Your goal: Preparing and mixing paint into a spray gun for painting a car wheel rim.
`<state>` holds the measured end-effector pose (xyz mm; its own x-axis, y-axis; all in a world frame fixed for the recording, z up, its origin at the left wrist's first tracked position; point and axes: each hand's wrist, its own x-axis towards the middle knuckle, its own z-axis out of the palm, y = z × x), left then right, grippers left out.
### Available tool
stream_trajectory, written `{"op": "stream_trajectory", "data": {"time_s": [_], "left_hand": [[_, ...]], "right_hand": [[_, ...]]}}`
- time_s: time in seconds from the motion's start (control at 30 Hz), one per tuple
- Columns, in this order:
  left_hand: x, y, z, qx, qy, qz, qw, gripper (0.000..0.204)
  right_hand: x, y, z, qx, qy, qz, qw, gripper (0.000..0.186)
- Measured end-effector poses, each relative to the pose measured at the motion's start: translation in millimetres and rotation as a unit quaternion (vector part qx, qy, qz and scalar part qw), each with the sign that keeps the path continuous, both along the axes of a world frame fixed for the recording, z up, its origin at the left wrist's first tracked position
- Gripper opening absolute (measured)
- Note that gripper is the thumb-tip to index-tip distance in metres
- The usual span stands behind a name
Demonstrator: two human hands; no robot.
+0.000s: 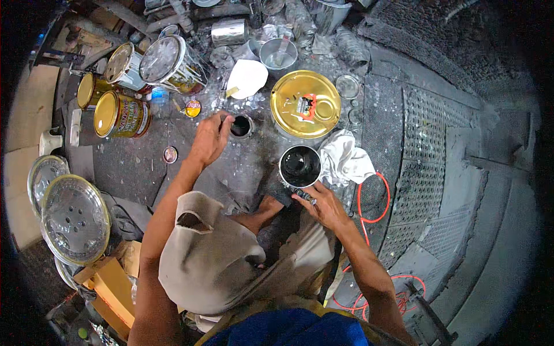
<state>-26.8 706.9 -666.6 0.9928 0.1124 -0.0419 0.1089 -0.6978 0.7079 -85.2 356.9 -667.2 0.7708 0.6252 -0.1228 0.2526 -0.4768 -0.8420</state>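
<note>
My left hand (211, 138) is closed at the near-left rim of a small round can (241, 127) with dark liquid inside, its fingertips pinched against the edge. In my right hand (328, 207) is a spray gun, gripped just beneath its round metal cup (300, 166). The open cup has dark, glossy paint inside; most of the gun's body is hidden under the cup and my fingers. A crumpled white cloth (346, 158) lies right of the cup. Beyond it sits a large golden lid (288, 95) with an orange-and-black item on top.
Paint cans (121, 115) and drip-covered buckets (167, 60) stand at the far left. A grey plastic cup (278, 55) and a white sheet (247, 79) are at the back. Clear round lids (75, 219) lean at left. An orange-red hose (388, 199) loops beside perforated panels (424, 138) at right.
</note>
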Motion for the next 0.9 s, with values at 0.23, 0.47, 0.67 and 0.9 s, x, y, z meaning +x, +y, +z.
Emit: {"op": "stream_trajectory", "data": {"time_s": [0.23,0.47,0.67,0.9], "left_hand": [[1.8,-1.3,5.6,0.041,0.042,-0.004,0.998,0.021],[4.7,2.6,-3.8,0.061,-0.009,-0.014,0.998,0.024],[5.5,-3.2,-6.5,0.041,-0.098,-0.04,0.993,0.023],[4.8,-2.7,-11.4,0.011,-0.035,-0.017,0.999,0.022]], "right_hand": [[-0.5,4.3,-3.0,0.014,-0.033,0.019,0.999,0.034],[-4.0,7.5,-4.6,-0.008,-0.003,0.02,1.0,0.032],[-4.6,10.7,-6.6,0.0,0.004,0.02,1.0,0.036],[-8.8,9.6,-16.5,0.002,-0.009,0.019,1.0,0.036]]}}
